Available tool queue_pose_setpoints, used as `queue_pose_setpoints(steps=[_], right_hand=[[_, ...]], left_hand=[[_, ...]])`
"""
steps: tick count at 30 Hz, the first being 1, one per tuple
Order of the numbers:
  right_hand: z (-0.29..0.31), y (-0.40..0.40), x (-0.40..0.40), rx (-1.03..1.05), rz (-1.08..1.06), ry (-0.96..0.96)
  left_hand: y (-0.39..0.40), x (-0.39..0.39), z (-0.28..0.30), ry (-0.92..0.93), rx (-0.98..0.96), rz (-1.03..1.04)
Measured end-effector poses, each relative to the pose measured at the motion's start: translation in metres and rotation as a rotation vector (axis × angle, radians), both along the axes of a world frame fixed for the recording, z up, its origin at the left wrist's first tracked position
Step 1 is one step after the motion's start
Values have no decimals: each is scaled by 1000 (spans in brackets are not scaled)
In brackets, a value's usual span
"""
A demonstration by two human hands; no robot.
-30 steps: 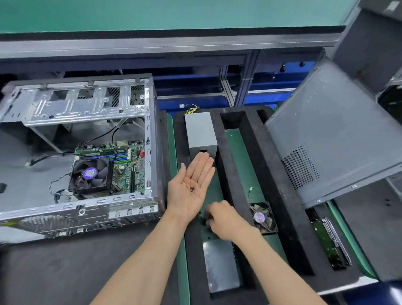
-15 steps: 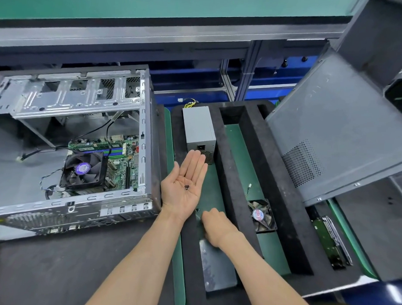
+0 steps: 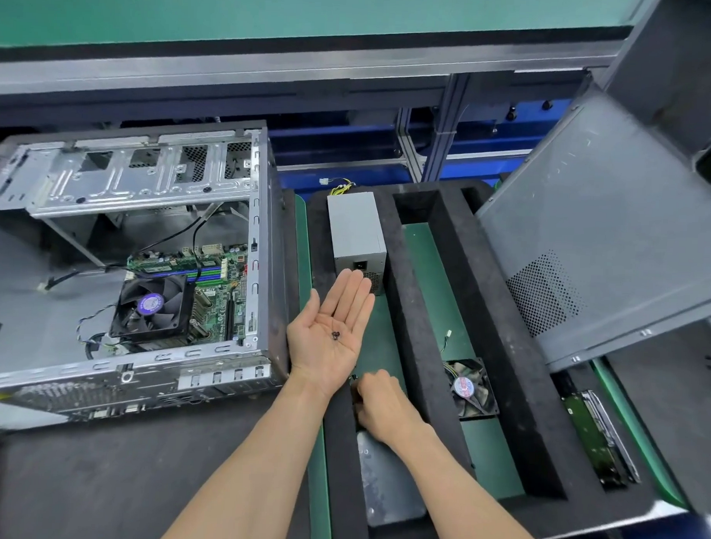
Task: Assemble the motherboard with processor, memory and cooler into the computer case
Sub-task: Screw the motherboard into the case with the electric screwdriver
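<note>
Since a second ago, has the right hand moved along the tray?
Yes. The right hand has slid nearer, away from the power supply, toward the metal plate.

Two hands show: the left hand [image 3: 328, 336], palm up with fingers straight, and the right hand [image 3: 383, 403], knuckles up with fingers curled, just below it. One or two small dark screws [image 3: 335, 335] lie on the left palm; the exact number cannot be told. Left of the hands stands one computer case [image 3: 136, 269] holding one motherboard [image 3: 219, 301] and one cooler [image 3: 153, 307]. Beyond the left fingertips sits one power supply [image 3: 355, 229]. Right of the right hand lie one loose fan [image 3: 468, 388], one drive [image 3: 594, 435] and one side panel [image 3: 605, 237].
</note>
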State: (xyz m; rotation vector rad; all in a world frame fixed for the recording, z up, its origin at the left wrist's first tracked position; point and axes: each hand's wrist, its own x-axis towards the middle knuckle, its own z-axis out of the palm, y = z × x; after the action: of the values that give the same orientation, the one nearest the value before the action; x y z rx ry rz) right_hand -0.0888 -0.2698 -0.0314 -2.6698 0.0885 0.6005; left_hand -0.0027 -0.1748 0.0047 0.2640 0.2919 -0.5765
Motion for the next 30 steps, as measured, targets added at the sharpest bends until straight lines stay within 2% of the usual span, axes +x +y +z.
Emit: queue_pose_setpoints(steps=[2,4,9,12,14,16,18,20,22,25,27,30], right_hand=[[1,1,-1,-5,27,-6],[7,-2,0,44,-54,-88],[46,-17,18,373,-418,-561],[75,-16,30,504,-305,-679],[85,-9,38,481,-123,-652],[89,-6,42,449,-70,-674],[89,-9,43,500,-214,-791],[78,-14,39,468,-418,-851],[60,-13,35,338,-493,-719],[26,-8,30,152,-356,-332],[12,-8,30,161,-366,-238],[-1,-10,37,189,-389,-220]], left_hand=[[0,0,0,-2,7,4],[-1,0,1,-16,20,5],[-3,4,-3,-39,102,31],[-4,5,-4,-36,109,30],[-4,3,-3,-50,96,1],[-3,1,-1,-61,74,-11],[-3,2,1,-53,32,18],[-4,3,2,-42,26,60],[-5,5,3,-32,27,115],[-7,8,3,-26,37,170],[-8,12,2,-29,49,186],[-9,15,1,-35,61,194]])
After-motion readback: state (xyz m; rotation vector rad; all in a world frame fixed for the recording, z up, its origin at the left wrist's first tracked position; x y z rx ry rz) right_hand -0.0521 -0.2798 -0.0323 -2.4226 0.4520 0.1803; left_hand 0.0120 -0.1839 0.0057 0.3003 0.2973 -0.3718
